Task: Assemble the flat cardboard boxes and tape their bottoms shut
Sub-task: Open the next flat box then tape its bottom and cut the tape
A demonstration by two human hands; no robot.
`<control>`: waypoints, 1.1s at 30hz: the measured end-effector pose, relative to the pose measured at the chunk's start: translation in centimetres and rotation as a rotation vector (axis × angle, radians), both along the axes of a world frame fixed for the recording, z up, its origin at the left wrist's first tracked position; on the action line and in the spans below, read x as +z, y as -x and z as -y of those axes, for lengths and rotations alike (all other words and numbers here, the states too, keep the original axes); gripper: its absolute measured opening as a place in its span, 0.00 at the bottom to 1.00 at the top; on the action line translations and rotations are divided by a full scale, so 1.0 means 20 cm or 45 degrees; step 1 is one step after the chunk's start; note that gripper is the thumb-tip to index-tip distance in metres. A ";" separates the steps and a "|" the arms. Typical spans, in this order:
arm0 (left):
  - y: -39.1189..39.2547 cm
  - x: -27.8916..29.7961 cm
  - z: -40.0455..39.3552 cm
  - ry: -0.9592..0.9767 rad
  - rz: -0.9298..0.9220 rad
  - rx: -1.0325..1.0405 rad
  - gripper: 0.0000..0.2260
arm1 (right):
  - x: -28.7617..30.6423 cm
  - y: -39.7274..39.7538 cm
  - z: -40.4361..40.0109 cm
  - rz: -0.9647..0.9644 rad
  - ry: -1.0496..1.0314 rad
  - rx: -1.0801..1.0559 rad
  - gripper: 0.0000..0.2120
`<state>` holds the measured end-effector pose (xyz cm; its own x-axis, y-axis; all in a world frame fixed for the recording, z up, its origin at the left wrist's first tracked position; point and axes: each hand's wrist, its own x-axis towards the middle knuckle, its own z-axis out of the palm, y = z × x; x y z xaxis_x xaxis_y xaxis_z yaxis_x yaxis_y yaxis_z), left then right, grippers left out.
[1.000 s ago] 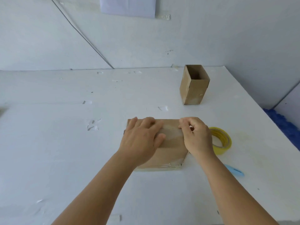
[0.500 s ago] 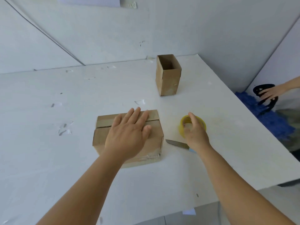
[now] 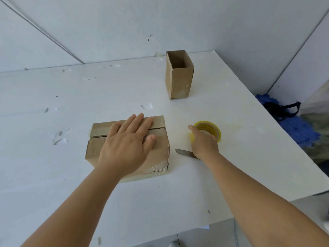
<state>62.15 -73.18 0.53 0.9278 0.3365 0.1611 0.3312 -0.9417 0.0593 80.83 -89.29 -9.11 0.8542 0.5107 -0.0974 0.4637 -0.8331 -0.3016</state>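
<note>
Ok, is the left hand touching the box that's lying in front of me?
Touching. The head view shows the left hand lying flat on top of the cardboard box, fingers spread across the flap seam.

— What's on the table [image 3: 53,175]?
— It's white and dented. A low box [image 3: 160,139] lies near the middle, an open tall box [image 3: 179,81] stands farther back.
— And to the right?
— A yellow tape roll [image 3: 216,131], with a knife [image 3: 183,152] just in front of it.

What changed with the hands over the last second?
The right hand left the box and moved right onto the yellow tape roll. The left hand stays flat on the box flaps; the upright box and knife stay put.
</note>
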 end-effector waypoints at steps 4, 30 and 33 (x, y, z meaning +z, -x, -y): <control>0.00 0.00 0.01 0.010 0.004 0.002 0.31 | -0.02 -0.04 -0.02 -0.030 -0.122 -0.087 0.23; 0.08 0.05 -0.08 0.901 0.462 0.023 0.34 | 0.73 0.57 -0.34 -0.028 -1.494 0.077 0.18; 0.11 0.08 -0.09 1.109 0.660 0.040 0.30 | 0.66 0.63 -0.39 0.042 -1.475 0.117 0.18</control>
<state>60.00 -71.37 2.16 0.8019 0.5520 0.2285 0.0935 -0.4937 0.8646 68.13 -81.49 4.09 0.8026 0.3396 0.4904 0.5300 -0.0288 -0.8475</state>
